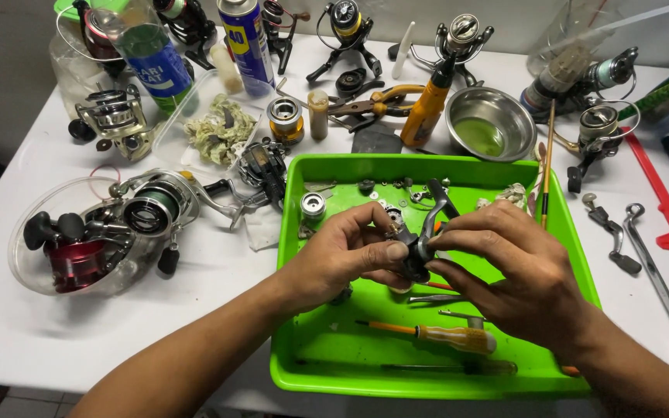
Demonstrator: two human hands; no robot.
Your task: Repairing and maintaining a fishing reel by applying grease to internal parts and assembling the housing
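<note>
Head view: we see left hand [346,251] and right hand [505,263] meeting over green tray [303,348]. Fingers of both closed around dark reel part [423,236], held just above tray floor. Yellow-handled screwdriver [447,335] lies in tray below hands. Steel bowl [492,124] behind tray on white table [210,263].

- You're at a fishing-reel repair bench: spinning reels [149,207] crowd the white surface [218,271].
- A green tray [334,348] holds small parts and a screwdriver [435,334].
- Lubricant spray can [246,42] and pliers [373,102] stand by.
</note>
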